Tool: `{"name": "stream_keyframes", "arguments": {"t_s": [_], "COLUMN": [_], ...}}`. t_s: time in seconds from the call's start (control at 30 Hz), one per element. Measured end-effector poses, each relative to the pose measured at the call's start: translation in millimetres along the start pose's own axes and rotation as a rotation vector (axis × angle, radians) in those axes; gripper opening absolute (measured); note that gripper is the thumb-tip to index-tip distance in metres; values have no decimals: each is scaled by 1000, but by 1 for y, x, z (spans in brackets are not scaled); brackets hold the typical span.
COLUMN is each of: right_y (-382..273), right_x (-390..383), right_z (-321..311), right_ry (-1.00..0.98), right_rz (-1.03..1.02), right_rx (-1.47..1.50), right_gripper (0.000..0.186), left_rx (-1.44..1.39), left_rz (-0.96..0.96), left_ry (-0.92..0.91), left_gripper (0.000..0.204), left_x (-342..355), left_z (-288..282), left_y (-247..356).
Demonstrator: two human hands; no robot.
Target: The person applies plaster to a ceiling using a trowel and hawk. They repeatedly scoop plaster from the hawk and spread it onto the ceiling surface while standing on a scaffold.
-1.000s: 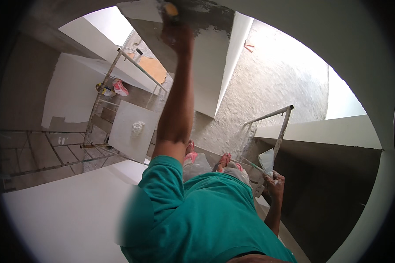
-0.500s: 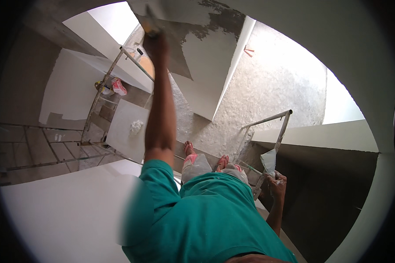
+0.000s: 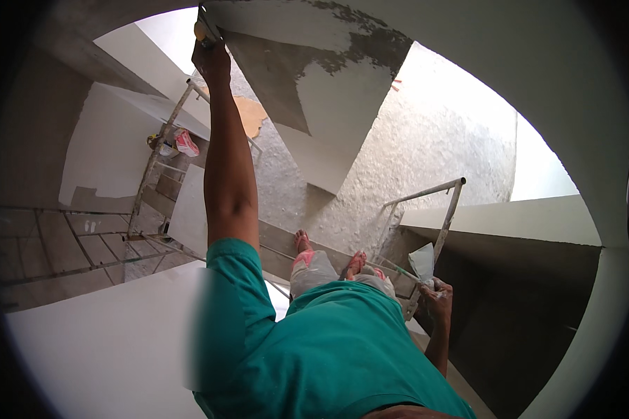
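Note:
My left hand [image 3: 213, 59] is raised at the top, closed on a tool with a yellow handle and flat blade [image 3: 202, 28], held against or very near the patchy grey-and-white plastered surface [image 3: 328, 91]. Low at the right, my right hand [image 3: 437, 297] is closed on a wide scraper blade [image 3: 421, 262] coated with pale compound, beside the scaffold rail [image 3: 446, 220]; whether it also touches the rail I cannot tell. My fingers there are smeared white. A pale board [image 3: 185, 209] lies on the scaffold at left, partly behind my left arm.
I stand on narrow planks [image 3: 276, 241] above a rough grey floor [image 3: 342, 188]. A second metal frame [image 3: 176, 115] stands at left with a pink-and-white bag [image 3: 186, 142]. Brown sheeting [image 3: 250, 115] lies below, a white wall [image 3: 98, 328] is at lower left, a dark opening [image 3: 510, 300] at right.
My left hand and its tool have moved leftward along the plastered surface, toward its edge, and my arm now covers more of the board. My right hand is nearly still.

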State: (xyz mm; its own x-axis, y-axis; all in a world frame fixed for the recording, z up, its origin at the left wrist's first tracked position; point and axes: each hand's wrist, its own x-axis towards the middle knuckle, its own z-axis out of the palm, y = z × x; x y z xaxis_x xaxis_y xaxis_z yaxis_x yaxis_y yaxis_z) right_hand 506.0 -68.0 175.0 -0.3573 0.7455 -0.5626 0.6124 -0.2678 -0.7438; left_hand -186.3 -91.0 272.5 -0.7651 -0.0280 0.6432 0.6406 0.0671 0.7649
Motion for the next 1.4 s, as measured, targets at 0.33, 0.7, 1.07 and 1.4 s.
{"name": "stream_keyframes", "arguments": {"t_s": [0.33,0.7,1.07,1.4], "right_y": [1,23,25,27], "right_x": [18,28,21,20], "right_z": [-19,-59,-85,-58], "right_ry": [-33,-22,4,-28], "right_rz": [-33,29,-22,-41], "right_rx": [41,56,2,39], "right_gripper": [14,15,14,12], "left_rx": [116,18,159,-29], "left_rz": [-8,100,28,-432], "left_ry": [-47,34,-110,-79], "left_gripper": [26,29,65,34], "left_x": [-36,-152,-300,-148], "left_z": [25,94,154,-6], "left_y": [44,137,224,104]}}
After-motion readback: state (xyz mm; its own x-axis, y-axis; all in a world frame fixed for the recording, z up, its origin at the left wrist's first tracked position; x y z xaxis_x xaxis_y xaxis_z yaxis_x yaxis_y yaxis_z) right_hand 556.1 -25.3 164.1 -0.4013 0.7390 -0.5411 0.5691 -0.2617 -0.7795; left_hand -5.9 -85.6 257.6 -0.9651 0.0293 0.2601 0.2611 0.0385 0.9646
